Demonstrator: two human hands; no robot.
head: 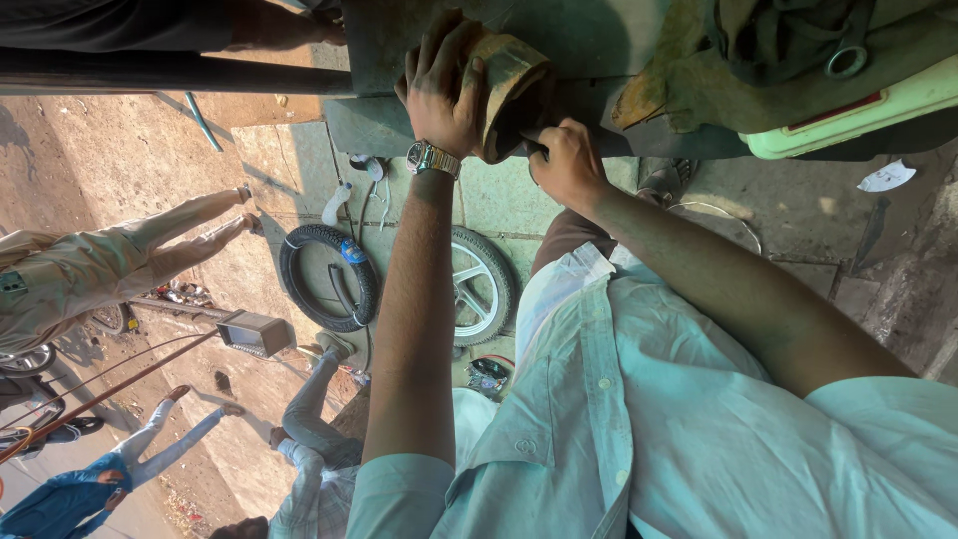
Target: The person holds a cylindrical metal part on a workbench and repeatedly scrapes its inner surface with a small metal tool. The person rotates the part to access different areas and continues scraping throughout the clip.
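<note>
The left hand (pixel 439 85) clasps a brown curved pad (pixel 509 85) to steady it — the right hand (pixel 564 160), just beside, pinches a dark tool (pixel 524 140) against it.

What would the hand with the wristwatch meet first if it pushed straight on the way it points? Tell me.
The left hand already grips the curved worn rubber piece; straight beyond its fingers lies the dark work surface, probably next, though depth is unclear.
</note>
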